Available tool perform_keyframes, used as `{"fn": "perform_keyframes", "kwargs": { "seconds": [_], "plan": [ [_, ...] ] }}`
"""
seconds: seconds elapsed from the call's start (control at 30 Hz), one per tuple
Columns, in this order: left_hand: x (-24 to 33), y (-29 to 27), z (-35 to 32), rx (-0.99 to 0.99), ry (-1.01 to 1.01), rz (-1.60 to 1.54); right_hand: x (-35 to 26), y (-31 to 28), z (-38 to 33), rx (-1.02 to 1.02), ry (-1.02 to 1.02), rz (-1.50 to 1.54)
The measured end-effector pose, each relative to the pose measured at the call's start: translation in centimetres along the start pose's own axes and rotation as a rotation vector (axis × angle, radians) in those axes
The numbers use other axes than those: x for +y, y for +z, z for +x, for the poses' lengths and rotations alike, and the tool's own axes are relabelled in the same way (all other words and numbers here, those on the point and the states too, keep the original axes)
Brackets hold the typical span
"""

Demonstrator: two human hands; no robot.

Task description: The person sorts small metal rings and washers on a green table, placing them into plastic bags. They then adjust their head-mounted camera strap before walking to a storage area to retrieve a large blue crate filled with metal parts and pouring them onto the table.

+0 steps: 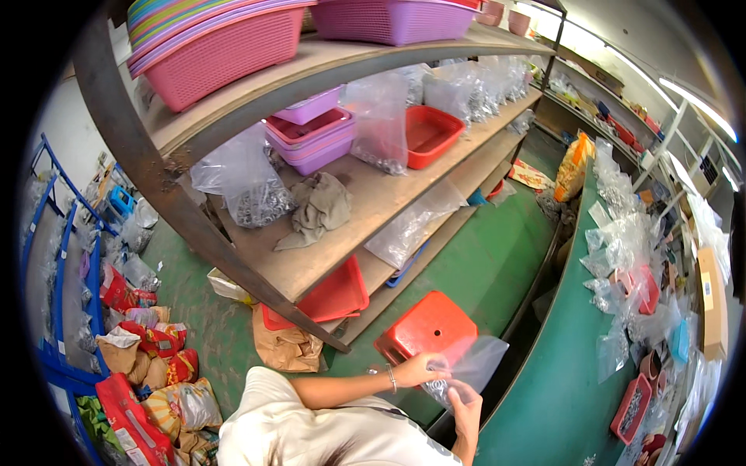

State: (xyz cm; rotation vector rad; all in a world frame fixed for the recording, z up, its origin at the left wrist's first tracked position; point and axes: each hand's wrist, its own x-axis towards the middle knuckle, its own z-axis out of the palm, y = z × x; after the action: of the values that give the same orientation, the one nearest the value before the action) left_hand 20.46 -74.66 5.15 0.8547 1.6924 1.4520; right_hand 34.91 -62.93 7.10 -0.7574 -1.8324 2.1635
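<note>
Near, low centre: right hand pinching the lower edge of a clear plastic bag; left hand gripping its left side, above an orange stool.

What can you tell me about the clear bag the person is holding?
The bag is thin, clear, crinkly plastic, held in the air above the green floor beside an orange stool. The left hand grips its edge and the right hand pinches it from below. A small cluster of what look like silvery metal bits sits at its lower end.
</note>
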Motion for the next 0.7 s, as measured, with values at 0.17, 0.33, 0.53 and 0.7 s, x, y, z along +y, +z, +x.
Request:
{"fn": "perform_keyframes", "kwargs": {
  "seconds": [0.17,0.33,0.53,0.7],
  "plan": [
    [-1.9,-7.8,-0.5,0.399,0.256,-0.521,-1.4,6.2,8.4,-0.029,-0.119,-0.138],
    [-2.1,-13.2,-4.9,0.707,0.293,-0.221,-8.7,14.7,19.7,-0.039,-0.505,-0.198],
    [-4.0,-14.6,-8.2,0.639,0.164,-0.225,-13.2,28.7,35.1,-0.138,-0.781,0.055],
    [-5.8,-15.0,-10.8,0.721,0.086,-0.369,-9.3,34.5,44.1,-0.071,-0.959,-0.220]
  ]
}}
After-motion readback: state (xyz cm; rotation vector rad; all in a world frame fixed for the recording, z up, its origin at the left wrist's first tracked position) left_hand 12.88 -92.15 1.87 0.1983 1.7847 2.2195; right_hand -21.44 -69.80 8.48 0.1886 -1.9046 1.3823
